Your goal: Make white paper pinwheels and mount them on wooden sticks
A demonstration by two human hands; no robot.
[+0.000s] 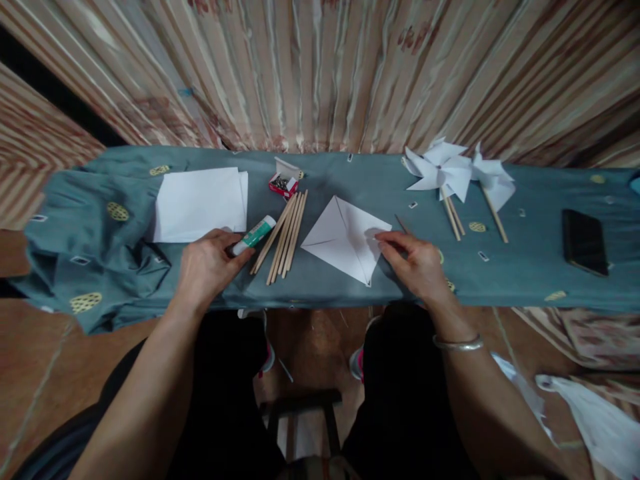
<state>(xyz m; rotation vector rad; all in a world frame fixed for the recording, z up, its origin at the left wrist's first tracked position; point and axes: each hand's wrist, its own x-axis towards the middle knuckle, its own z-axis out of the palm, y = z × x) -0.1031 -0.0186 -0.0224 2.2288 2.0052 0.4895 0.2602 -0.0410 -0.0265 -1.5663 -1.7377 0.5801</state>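
White paper sheets (197, 205) lie stacked at the left of the frame on a teal patterned cloth (540, 220). Just beside them, the left hand (206, 265) grips a glue stick (257, 233) between thumb and fingers; the tube's long axis slants toward the upper right. Next come an open red box (283, 184) of small metal pieces and a bundle of wooden sticks (287, 237). The creased paper square (345, 233) lies flat at centre, right of the glue stick, with the sticks between. Its long crease runs from top corner to bottom corner. The right hand (414, 261) is nearer: palm down, wrist low, fingertips touching the square's right edge; whether they pinch or only press cannot be told. Paper pinwheels (440, 168) occupy the upper right; a smartphone (584, 241) lies at far right.
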